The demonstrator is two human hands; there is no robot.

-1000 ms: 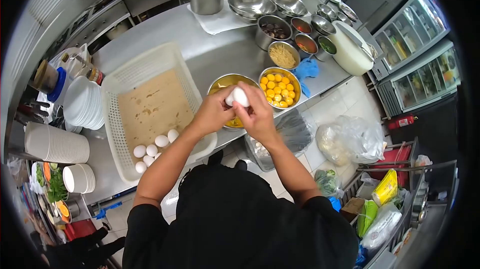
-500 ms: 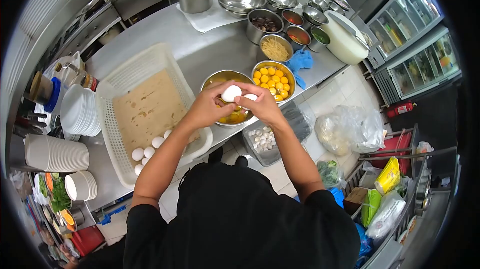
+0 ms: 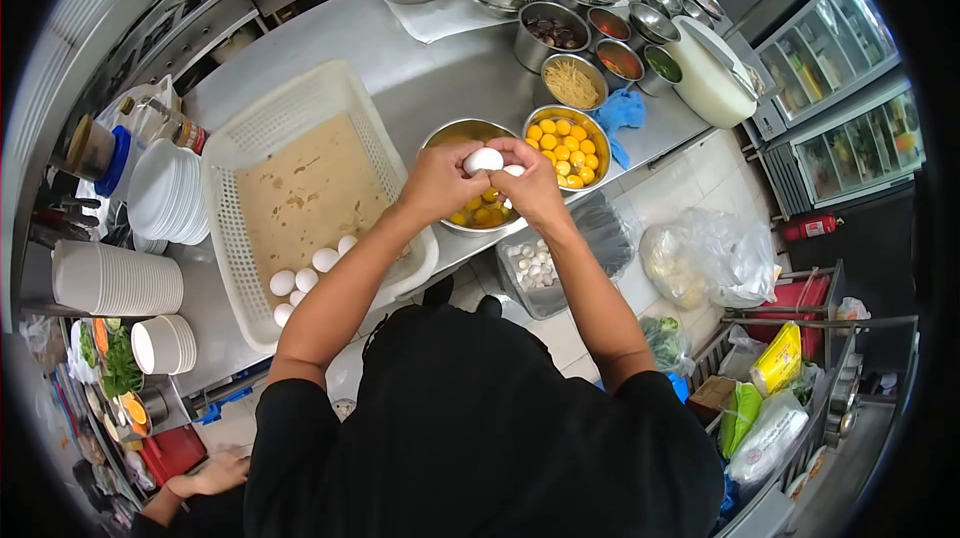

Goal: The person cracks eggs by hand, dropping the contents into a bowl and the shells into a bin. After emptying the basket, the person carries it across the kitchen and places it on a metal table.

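Note:
Both my hands meet over a steel bowl [image 3: 460, 126] that holds yolks and egg liquid. Between them is a white egg [image 3: 484, 161], gripped by the fingers of my left hand [image 3: 436, 181] and touched by my right hand [image 3: 538, 186]. The fingers of my right hand also curl round a second white egg [image 3: 514, 170], mostly hidden by them. To the right stands a steel bowl of whole yolks [image 3: 568, 146]. On the left, several white eggs [image 3: 325, 259] lie on brown paper in a white perforated crate [image 3: 228, 238].
A bin with eggshells [image 3: 532, 266] stands below the table edge. Behind the bowls are a bowl of yellow strips [image 3: 572, 83], a blue cloth [image 3: 622, 114] and a white tub [image 3: 710, 78]. Stacked plates [image 3: 170, 193] sit left. Another person's hand [image 3: 220, 473] shows at lower left.
The view has shifted, so the table items appear further right. Another person's hand and forearm have come into view at lower left. My hands still hold the eggs over the bowl.

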